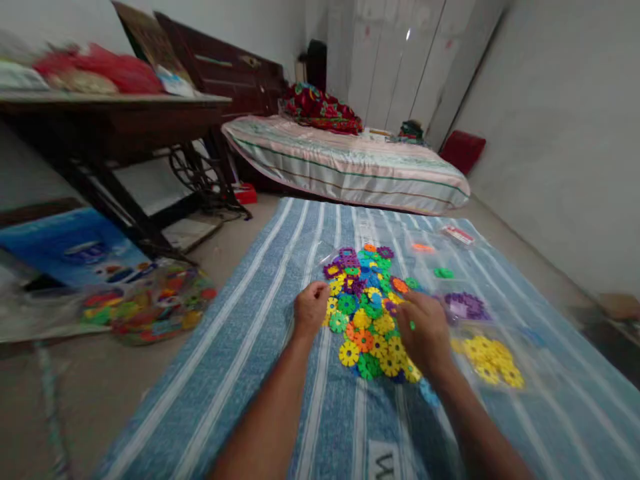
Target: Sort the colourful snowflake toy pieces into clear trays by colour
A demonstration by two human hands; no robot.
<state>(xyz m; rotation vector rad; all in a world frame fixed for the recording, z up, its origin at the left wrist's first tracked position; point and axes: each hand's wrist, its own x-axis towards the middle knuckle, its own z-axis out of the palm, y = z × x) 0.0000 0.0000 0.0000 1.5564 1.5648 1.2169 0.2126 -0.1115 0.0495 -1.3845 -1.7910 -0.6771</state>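
Observation:
A heap of flat, notched plastic snowflake discs (pixel 363 320) in yellow, green, purple, blue and orange lies on the striped cloth. My left hand (pixel 313 308) rests at the heap's left edge, its fingers curled closed; whatever they hold is hidden. Over the right side of the heap, my right hand (pixel 424 331) has its fingers drawn together beside a purple disc (pixel 390 307). Just beyond those fingertips is an orange disc (pixel 399 285). Whether the right fingers grip a disc is too blurred to tell.
Right of the heap, clear plastic holds yellow discs (pixel 493 360), purple discs (pixel 466 305), a green piece (pixel 443 273) and orange pieces (pixel 423 248). A red-and-white packet (pixel 458 235) lies beyond. On the floor at left sits a bag of colourful pieces (pixel 155 303). A bed (pixel 350 157) stands ahead.

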